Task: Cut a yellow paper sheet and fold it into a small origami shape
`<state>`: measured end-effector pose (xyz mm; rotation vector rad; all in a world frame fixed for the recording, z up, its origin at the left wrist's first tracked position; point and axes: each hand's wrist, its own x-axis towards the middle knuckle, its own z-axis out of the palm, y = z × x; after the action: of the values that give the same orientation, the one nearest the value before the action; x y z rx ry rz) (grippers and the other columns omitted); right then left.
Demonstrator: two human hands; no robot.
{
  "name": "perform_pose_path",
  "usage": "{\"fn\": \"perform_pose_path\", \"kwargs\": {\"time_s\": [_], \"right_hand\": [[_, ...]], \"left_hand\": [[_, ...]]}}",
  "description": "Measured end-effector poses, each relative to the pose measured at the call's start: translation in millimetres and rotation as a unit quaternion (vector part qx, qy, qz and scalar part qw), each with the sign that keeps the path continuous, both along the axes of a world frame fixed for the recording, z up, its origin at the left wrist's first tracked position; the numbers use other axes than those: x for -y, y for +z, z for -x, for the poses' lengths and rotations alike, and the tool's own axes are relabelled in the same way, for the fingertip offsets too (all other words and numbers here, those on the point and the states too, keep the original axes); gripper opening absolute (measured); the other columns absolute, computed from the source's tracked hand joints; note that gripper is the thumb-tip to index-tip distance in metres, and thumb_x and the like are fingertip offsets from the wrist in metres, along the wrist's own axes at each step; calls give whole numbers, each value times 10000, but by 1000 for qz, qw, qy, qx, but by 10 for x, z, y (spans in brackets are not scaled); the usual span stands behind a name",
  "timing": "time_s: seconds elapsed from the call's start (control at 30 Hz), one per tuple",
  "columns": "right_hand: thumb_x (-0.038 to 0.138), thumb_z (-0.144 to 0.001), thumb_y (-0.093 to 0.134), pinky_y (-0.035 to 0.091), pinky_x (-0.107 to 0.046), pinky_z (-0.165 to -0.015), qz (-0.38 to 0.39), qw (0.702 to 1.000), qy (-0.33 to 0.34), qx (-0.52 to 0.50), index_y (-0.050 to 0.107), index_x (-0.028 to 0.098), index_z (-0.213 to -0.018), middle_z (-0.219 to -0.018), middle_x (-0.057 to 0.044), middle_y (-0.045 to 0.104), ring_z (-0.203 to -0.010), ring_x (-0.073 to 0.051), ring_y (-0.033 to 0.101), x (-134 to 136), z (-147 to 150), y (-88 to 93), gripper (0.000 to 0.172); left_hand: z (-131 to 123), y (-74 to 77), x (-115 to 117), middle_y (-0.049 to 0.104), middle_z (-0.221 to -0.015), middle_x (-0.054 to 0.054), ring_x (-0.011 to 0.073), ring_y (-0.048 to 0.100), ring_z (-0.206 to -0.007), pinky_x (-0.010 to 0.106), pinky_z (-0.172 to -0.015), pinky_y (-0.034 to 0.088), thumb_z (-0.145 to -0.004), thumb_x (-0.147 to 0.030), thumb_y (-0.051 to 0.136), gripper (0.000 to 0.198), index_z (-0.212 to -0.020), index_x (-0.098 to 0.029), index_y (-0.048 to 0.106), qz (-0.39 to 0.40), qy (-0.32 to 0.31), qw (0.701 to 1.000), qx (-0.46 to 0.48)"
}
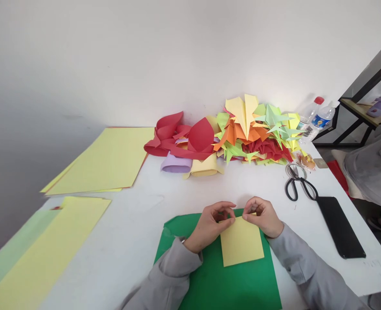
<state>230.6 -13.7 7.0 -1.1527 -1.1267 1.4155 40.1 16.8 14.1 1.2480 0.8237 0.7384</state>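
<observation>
Sheet of pale yellow square paper (243, 246) over large green rectangular sheet (235, 288), right side just inside green border. Widest stretch of white tabletop (129, 243) left of green; black-handled metal scissors (291, 184) and flat black rectangular slab (341, 226) toward right rim. Yellow near-square, long axis hard to tell; near edge slants up rightward. Right hand (264, 216) pinches far edge; left hand (213, 223) fingertips at far edge, grasping or merely touching: cannot tell.

The paper square (242, 242) showed pale yellow on my remote feed, the underlying sheet (232, 286) green, the sleeves (173, 273) grey, the tabletop (122, 254) white, the flat slab (341, 228) black.
</observation>
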Motion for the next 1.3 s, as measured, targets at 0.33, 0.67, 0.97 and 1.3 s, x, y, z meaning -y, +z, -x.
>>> {"fn": "perform_pose_path", "kwargs": {"time_s": [0.33,0.67,0.97,1.3], "right_hand": [[335,-625,795,455,-251,-574,-9,1000,-19,7,577,196,-713,-641,18,627,-574,-114,561,-12,-37,15,273],[301,-572,821,430,-231,-542,7,994,-99,-39,609,190,-689,-639,25,606,-554,-103,525,-72,-227,51,267],[295,-618,798,437,-241,-574,-12,998,-63,-5,614,191,-693,-645,19,606,-593,-114,540,-25,-88,4,224],[281,-673,741,494,-277,-658,-25,998,6,54,624,200,-816,-712,4,667,-671,-134,618,27,10,-19,201]], "left_hand": [[6,13,-12,629,-679,11,79,473,-554,209,-515,377,-677,-245,730,316,-960,-128,650,13,25,999,22],[34,-59,-48,598,-701,17,119,516,-617,218,-483,470,-685,-304,746,319,-943,-134,667,32,69,997,33],[11,-49,-11,657,-734,39,138,582,-674,231,-579,481,-687,-362,758,311,-905,-152,688,29,47,998,15],[-38,-114,25,647,-699,30,128,556,-623,235,-569,427,-674,-364,760,308,-888,-151,699,-15,24,999,-32]]}}
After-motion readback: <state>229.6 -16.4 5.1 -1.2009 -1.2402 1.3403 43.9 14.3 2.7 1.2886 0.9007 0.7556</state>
